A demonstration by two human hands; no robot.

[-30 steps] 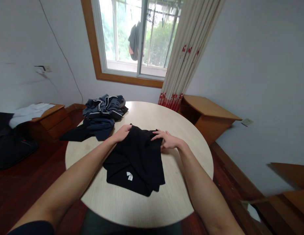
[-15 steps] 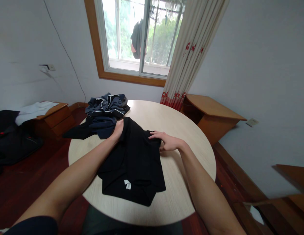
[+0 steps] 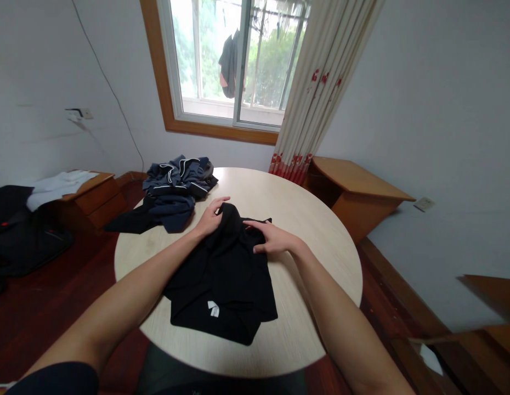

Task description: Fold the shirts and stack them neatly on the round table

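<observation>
A black garment (image 3: 238,274), perhaps a shirt, lies folded on the round table (image 3: 296,334), a white label (image 3: 213,309) showing near its front edge. At its far left, my left hand (image 3: 210,219) holds a raised fold of the cloth, fingers reaching behind it. My right hand (image 3: 273,237) rests at the far right side, fingers stretched over the cloth and thumb apart. The fabric bunches up between the two hands.
A heap of dark blue and black clothes (image 3: 176,184) sits at the table's back left, partly hanging over the edge. A wooden desk (image 3: 357,181) stands behind right, near the curtain (image 3: 321,93). At left are a low cabinet (image 3: 90,200) and a black bag (image 3: 28,241).
My left hand has moved to the right, bringing the garment's far left edge inward into a raised fold. My right hand has shifted slightly left over the cloth.
</observation>
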